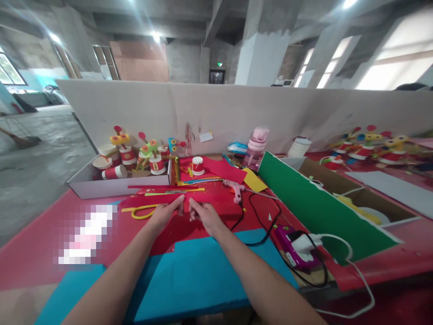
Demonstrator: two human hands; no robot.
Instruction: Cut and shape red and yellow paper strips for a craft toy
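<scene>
My left hand [167, 212] and my right hand [205, 215] are close together over the red table, thumbs on top and fingers curled. Between them they pinch a long red paper strip [216, 197], which stretches out to both sides; the fingers partly hide it. Beside my left hand lies a yellow looped handle [144, 212], apparently of scissors, its other end hidden. Thin coloured paper strips [192, 189] lie just beyond my fingertips. A pink glue gun [236, 190] rests to the right of my right hand. Blue sheets [199, 275] lie under my forearms.
A box [125, 187] at the left holds paper-cup figures. A red-and-white cup [198, 166] stands at the back, near a pink bottle [256, 146]. On the right are a green-sided box [318, 207] and a purple power strip [297, 248] with loose cables. A partition [216, 108] closes off the back.
</scene>
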